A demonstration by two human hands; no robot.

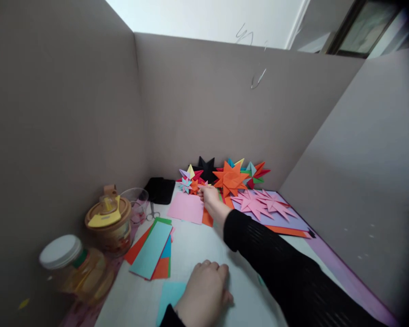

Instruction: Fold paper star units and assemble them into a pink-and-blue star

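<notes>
My right hand [210, 196] stretches to the back of the white table, fingers pinched at a small pink paper star [205, 184]. Its fingertips are partly hidden, so the grip shows only in part. Beside them lie a small orange star [194, 186] and a small light-blue and pink star [185, 185]. Just left of that hand is a pink paper sheet [186, 207]. Near the front edge my left hand [204, 293] rests with its fingers curled under; whatever they may hold is hidden. A light-blue paper sheet [170, 295] lies partly beneath its wrist.
Large paper stars, among them an orange star [231, 178] and a black star [206, 169], lean at the back. Pink stars [254, 204] lie right. Coloured paper strips [152, 250], scissors [152, 212], a clear cup [135, 205], a lidded cup [111, 222] and a jar [77, 268] stand left.
</notes>
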